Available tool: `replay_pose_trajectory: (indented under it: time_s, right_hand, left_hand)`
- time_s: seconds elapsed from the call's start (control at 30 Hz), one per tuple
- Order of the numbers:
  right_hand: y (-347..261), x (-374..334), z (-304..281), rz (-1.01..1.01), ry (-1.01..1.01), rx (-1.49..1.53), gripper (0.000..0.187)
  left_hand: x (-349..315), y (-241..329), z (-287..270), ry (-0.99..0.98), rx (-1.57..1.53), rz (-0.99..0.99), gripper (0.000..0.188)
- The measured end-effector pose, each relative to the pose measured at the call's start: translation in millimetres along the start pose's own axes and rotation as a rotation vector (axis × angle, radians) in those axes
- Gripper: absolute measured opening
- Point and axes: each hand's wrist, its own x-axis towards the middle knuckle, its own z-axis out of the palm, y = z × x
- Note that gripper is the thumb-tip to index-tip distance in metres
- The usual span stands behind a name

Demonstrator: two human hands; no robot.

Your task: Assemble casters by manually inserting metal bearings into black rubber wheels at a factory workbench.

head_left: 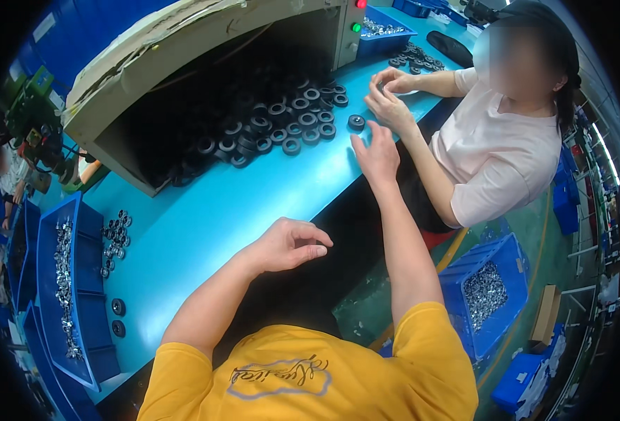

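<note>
My right hand (378, 156) reaches over the table's front edge, thumb and fingers apart, with nothing in its grasp. Just beyond its fingertips lies a small black wheel with a metal centre (355, 122). My left hand (290, 244) hovers off the near edge of the table, its fingers loosely curved and a gap showing beside the thumb; I see nothing in it. Beyond both hands, many black rings (291, 146) are heaped on the blue table (205, 231), spilling out from under a beige machine hood (113, 91).
A co-worker's hands (391, 105) are close together to the right of the wheel. Small metal parts fill a blue bin (89, 302) at left and another bin (457, 281) on the floor. Metal-centred pieces (117, 235) and two black wheels (118, 328) lie near the left bin.
</note>
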Motion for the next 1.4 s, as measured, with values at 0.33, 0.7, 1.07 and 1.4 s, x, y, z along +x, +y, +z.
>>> replay_pose_trajectory:
  time_s: [0.33,0.7,1.07,1.4]
  right_hand:
    - [0,43,38,0.16,-0.062,0.164,0.053]
    - [-13,44,43,0.43,-0.095,1.253,0.043]
    - [-3,37,37,0.406,-0.423,1.639,0.037]
    - [-3,37,39,0.462,-0.444,1.62,0.03]
  left_hand:
    - [-2,-1,2,0.012,-0.017,-0.017,0.016]
    - [-2,-2,0,0.038,-0.092,-0.057,0.023]
    - [135,30,-44,0.443,0.576,-0.235,0.07]
    - [170,12,-30,0.44,0.427,-0.195,0.079]
